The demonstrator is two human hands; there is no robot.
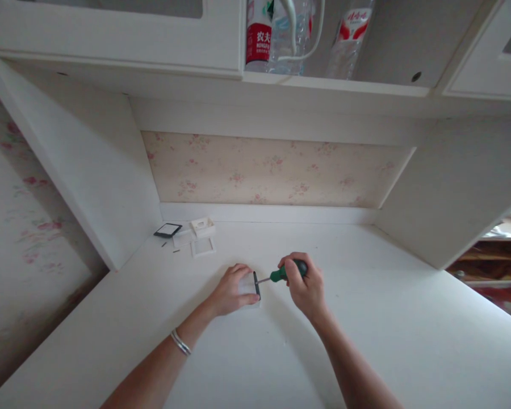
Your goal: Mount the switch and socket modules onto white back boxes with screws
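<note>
My right hand (303, 284) is wrapped round the green and black handle of a screwdriver (277, 275). The screwdriver's metal shaft points left, and its tip meets the dark edge of a small white, box-like piece (247, 286) on the desk. Fingers and thumb of my left hand (232, 291) hold that piece from its left side, covering part of it. A silver bangle (181, 342) circles my left wrist. What the tip touches on the dark edge is too small to make out.
On the white desk (366, 318), back left, lie a black-framed panel (167, 229), a white open box (202, 226), a white frame (203, 247) and small dark strips. Overhead, a cabinet shelf (336, 85) holds plastic bottles (350, 40). Side panels flank the desk.
</note>
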